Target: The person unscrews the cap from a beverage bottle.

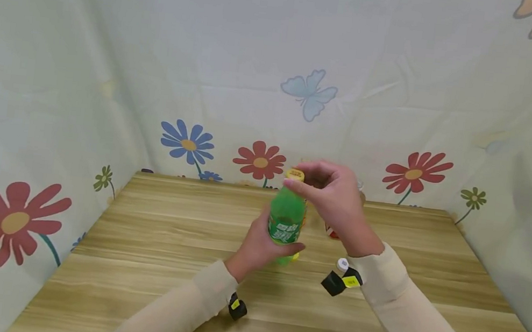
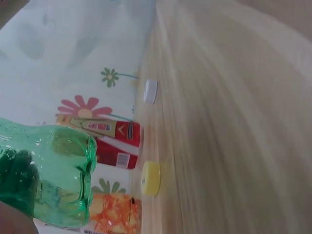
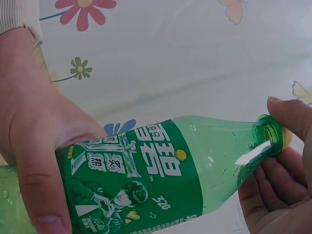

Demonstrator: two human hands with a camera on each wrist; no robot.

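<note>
- Left hand [image 1: 257, 246] is wrapped round the lower half of a green bottle [image 1: 286, 219], thumb across the label, holding it upright just above the table [image 1: 141, 239], near the middle.
- Right hand [image 1: 335, 200] is at the bottle's 12 o'clock, fingertips pinched round the yellow cap [image 1: 295, 175].
- Right wrist view: bottle label [image 3: 131, 180] is green with large white Chinese characters, a small cartoon figure and "320" printed low down. The rest of the small print is too small to read.
- Bottle is clear green plastic; I can't tell how full it is.
- Left wrist view: a red carton [image 2: 109, 141] and an orange-patterned pack [image 2: 114, 214] stand at the table's back edge. The carton's writing is too blurred to read.
- A loose yellow cap [image 2: 150, 178] and a loose white cap [image 2: 150, 91] lie on the wood near those packs.
- From the head view the red carton [image 1: 330, 231] peeks out at about 3 o'clock of the bottle, mostly behind the right hand.
- Backdrop is a flower-and-butterfly cloth [image 1: 302, 94].
</note>
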